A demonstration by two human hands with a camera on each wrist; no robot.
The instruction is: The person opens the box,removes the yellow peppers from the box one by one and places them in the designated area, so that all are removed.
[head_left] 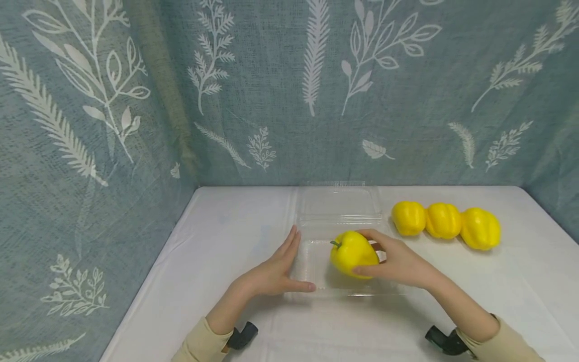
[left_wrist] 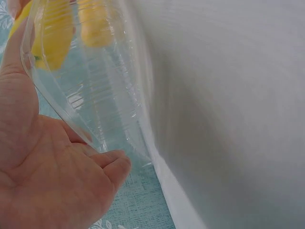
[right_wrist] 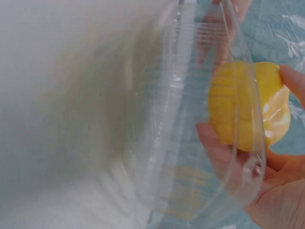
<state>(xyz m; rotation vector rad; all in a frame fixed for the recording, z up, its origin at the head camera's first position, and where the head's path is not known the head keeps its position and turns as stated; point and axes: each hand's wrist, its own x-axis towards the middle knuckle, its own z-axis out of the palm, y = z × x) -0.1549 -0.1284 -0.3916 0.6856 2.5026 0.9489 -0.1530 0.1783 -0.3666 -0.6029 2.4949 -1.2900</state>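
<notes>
A yellow bell pepper (head_left: pixel 354 253) with a green stem is gripped in my right hand (head_left: pixel 400 261), thumb on the near side and fingers round the far side. It hangs over the base of a clear plastic clamshell box (head_left: pixel 312 264), whose lid (head_left: pixel 339 203) lies folded back behind it. My left hand (head_left: pixel 273 271) rests at the box's left side, fingers stretched along the edge and thumb at the front left corner. In the left wrist view, the box wall (left_wrist: pixel 95 90) stands against the palm. Through the clear wall in the right wrist view, part of the pepper (right_wrist: pixel 274 102) shows.
Three more yellow bell peppers sit in a row at the back right: one at the left (head_left: pixel 408 218), a middle one (head_left: pixel 443 220) and one at the right (head_left: pixel 480 229). A white cloth (head_left: pixel 235 221) covers the table. Blue-green leaf-print curtains (head_left: pixel 280 90) hang behind and beside it.
</notes>
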